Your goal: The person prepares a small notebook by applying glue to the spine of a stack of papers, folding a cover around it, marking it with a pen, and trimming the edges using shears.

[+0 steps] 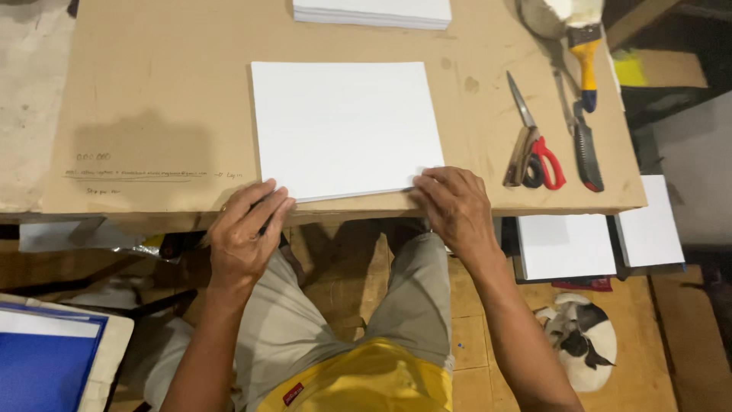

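A thin stack of white paper sheets (347, 126) lies on a brown board table (152, 99), its near edge at the table's front. My left hand (245, 233) pinches the stack's near left corner with thumb and fingers. My right hand (454, 206) rests fingers-down on the near right corner, pressing it against the table edge.
A second pile of white sheets (372, 12) sits at the far edge. Red-handled scissors (534, 149), a utility knife (587, 152) and a yellow-handled tool (585, 57) lie at the right. White sheets (566, 246) rest below right; a cat (581, 339) lies on the floor. Blue folder (42, 366) at lower left.
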